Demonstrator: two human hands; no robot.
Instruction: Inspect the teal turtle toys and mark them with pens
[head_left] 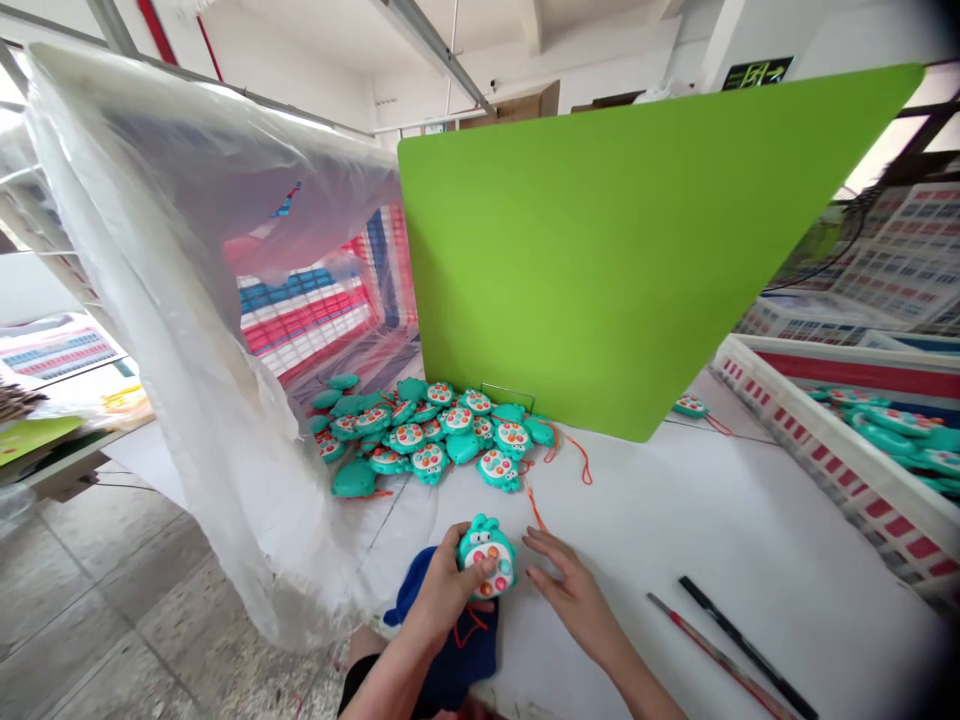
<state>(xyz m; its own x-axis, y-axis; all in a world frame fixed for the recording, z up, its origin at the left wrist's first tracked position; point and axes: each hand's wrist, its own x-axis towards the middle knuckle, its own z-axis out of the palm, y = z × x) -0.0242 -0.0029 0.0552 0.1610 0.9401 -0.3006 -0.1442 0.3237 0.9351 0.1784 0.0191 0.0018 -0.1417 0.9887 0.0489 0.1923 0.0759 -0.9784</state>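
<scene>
The left hand [457, 578] is holding one teal toy [487, 558] above the near edge of the table [630, 520]. Its thumb is pressing on the front of the toy, over the coloured buttons, and its other fingers are going around the side and below. The toy is showing its white face plate to the camera, and its two eyes are pointing to the top. The right hand [566, 580] is hovering just beside the toy, with its fingers reaching toward it, loosely apart, and the palm free. Under the left hand, a blue cloth [476, 660] is hanging at the table edge, and a red cord [471, 628] is crossing in front of it. Near the right fingertips, an orange cord [535, 510] is lying on the table.

Farther back, many similar toys are forming a pile [409, 437], some facing up and some showing the plain back. Behind the pile a green board [600, 260] is standing, and a plastic sheet [180, 370] is draping at the left. At the right, a black pen [742, 645] and a red pen [716, 650] are lying side by side, and a white crate [832, 480] is holding more toys.
</scene>
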